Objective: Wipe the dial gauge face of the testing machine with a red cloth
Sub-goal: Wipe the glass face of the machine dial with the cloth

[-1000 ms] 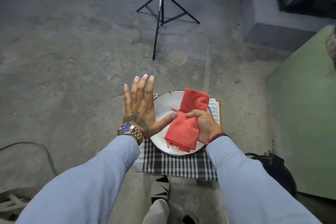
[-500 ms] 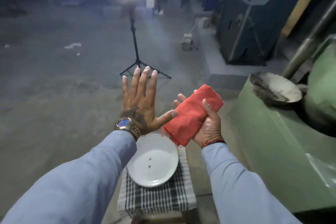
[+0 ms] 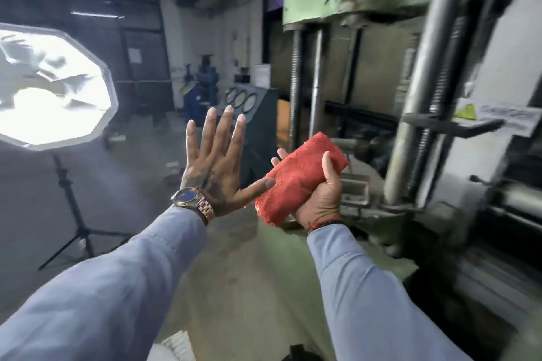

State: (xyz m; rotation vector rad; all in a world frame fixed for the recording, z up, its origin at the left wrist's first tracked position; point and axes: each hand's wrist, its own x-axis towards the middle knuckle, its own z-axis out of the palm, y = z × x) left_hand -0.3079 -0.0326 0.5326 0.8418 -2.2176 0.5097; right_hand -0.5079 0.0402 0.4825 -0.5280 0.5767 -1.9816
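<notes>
The right hand (image 3: 321, 199) is closed around a folded red cloth (image 3: 296, 179), thumb across the near face and fingertips showing past the far edge. The cloth lies tilted, its upper end up and to the right of the hand, its frayed lower end down and to the left.

The left hand (image 3: 217, 167) is flat and fully open, back toward the camera, 4 fingers extended upward and together, holding nothing. Its thumb points right, and the tip touches or overlaps the lower left edge of the cloth. A metal wristwatch (image 3: 192, 205) with a blue face sits on the left wrist. Both forearms wear light blue sleeves (image 3: 378, 302).

Beyond the left hand's fingertips, well apart from both hands, a dark console (image 3: 258, 114) carries 3 round dial gauges (image 3: 240, 98) in a row. Their faces are too small to read.

Directly behind and to the right of the right hand stands the green testing machine (image 3: 346, 3), with vertical steel columns (image 3: 318, 79) and threaded rods; this area is motion-blurred.

To the left of the left hand, a lit octagonal softbox (image 3: 50, 85) stands on a black tripod (image 3: 73, 214) on the concrete floor (image 3: 140, 173).
</notes>
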